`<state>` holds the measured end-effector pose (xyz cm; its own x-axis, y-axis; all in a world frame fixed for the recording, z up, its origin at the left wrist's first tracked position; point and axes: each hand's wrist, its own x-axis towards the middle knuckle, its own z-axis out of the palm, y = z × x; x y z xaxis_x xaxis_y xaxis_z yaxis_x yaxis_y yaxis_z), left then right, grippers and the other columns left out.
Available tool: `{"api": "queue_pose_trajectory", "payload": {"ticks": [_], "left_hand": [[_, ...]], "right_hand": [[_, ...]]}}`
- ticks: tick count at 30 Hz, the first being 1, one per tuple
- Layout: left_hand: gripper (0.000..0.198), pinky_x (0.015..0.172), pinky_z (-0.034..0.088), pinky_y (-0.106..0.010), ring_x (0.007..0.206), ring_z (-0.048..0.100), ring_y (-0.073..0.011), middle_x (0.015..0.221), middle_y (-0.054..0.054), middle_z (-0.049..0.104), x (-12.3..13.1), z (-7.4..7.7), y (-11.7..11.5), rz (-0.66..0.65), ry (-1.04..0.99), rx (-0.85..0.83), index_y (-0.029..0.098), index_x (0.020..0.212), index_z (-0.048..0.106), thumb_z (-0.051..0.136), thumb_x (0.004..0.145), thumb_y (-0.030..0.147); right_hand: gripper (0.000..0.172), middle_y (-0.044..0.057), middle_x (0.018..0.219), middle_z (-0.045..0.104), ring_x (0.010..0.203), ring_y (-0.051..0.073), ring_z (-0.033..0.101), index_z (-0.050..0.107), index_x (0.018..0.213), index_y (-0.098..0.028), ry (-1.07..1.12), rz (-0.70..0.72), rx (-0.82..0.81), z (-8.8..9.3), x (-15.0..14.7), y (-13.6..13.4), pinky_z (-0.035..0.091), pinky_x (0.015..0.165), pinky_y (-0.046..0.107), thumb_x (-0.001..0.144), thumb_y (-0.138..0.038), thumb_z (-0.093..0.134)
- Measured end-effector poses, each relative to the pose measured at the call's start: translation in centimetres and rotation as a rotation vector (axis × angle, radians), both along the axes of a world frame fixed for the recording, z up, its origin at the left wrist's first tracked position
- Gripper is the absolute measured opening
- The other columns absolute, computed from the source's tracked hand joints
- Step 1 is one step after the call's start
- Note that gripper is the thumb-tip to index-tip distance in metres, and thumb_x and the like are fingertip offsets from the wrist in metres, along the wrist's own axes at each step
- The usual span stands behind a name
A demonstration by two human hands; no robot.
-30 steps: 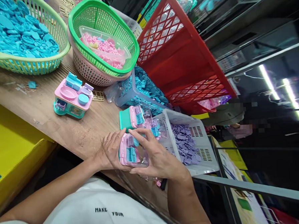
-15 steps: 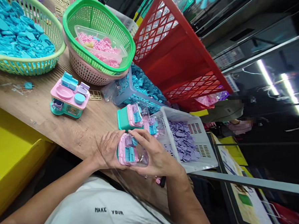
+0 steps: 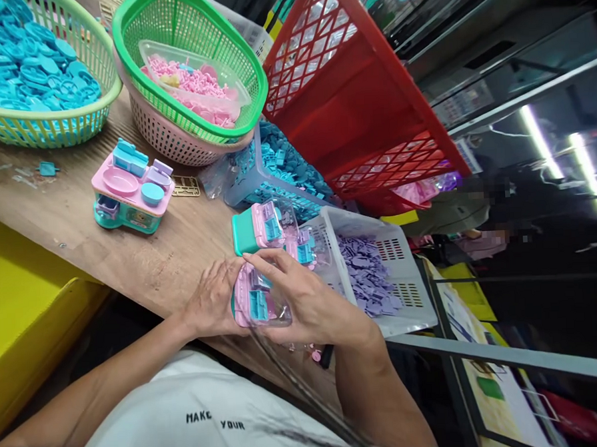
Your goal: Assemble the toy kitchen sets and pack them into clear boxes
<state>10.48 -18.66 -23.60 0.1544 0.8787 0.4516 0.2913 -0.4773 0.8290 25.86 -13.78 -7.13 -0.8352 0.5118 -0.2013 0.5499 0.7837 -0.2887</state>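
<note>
1. Across a wooden worktop (image 3: 175, 256), whose near edge slants down past the wearer's body, everything lies slightly shifted to the left in view compared with one second ago.
2. A red lattice crate (image 3: 349, 101) leans large beyond the worktop's far side, tilted in this view.
3. Toward the far left corner sits a pale green basket (image 3: 85, 118) of blue parts; beside it, a bright green basket (image 3: 262, 95) rests in a pink one.
4. To the right, a white crate (image 3: 413, 267) holds purple parts.
5. Two bare hands meet over the worktop's near edge. The right hand's (image 3: 310, 296) fingertips have slid left since the earlier view and now reach the left hand's (image 3: 215, 296) fingertips.
6. Near the left end of the worktop stands an uncovered toy kitchen (image 3: 127, 206), unmoved; another, covered toy (image 3: 244, 234) lies on its side just beyond the hands.
7. Between the hands is the held toy (image 3: 257, 304), turned sideways, its teal base mostly hidden by the left hand. Left fingers are clamped around the base and pink top; right fingers and thumb curl around its clear cover (image 3: 283, 312).
8. Smallest, a pink bit (image 3: 316, 356) lies below the right wrist.
</note>
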Motion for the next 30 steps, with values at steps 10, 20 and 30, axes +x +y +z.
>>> {"api": "queue_pose_trajectory", "payload": {"ticks": [10, 20, 30], "left_hand": [[0.118, 0.106, 0.042, -0.054, 0.127, 0.050, -0.0384, 0.140, -0.019, 0.051, -0.6, 0.0, 0.5, -0.033, 0.053, -0.014, 0.018, 0.155, 0.021, 0.083, 0.061, 0.053], [0.126, 0.114, 0.037, -0.055, 0.137, 0.044, -0.0379, 0.149, -0.022, 0.044, -1.9, 0.8, 0.9, 0.033, 0.089, -0.076, 0.018, 0.158, 0.017, 0.082, 0.062, 0.068], [0.060, 0.117, 0.031, -0.054, 0.142, 0.040, -0.0335, 0.150, -0.021, 0.043, -4.8, 3.0, 3.5, 0.580, 0.308, 0.141, 0.014, 0.146, 0.044, 0.057, 0.089, 0.027]], "right_hand": [[0.116, 0.012, 0.145, 0.034, 0.141, 0.031, 0.039, 0.010, 0.162, -0.035, 0.163, -0.134, -0.031, -2.9, 2.0, -1.2, 0.039, 0.118, 0.052, 0.072, -0.032, 0.083], [0.108, 0.012, 0.156, 0.023, 0.148, 0.033, 0.029, 0.012, 0.162, -0.036, 0.423, -0.181, 0.165, -4.4, 3.5, -2.7, 0.035, 0.121, 0.055, 0.078, -0.058, 0.077], [0.067, 0.016, 0.133, 0.056, 0.121, 0.036, 0.055, 0.040, 0.153, -0.029, 0.036, -0.727, 0.359, -11.3, 12.1, -9.5, 0.055, 0.090, 0.055, 0.091, -0.042, 0.062]]}}
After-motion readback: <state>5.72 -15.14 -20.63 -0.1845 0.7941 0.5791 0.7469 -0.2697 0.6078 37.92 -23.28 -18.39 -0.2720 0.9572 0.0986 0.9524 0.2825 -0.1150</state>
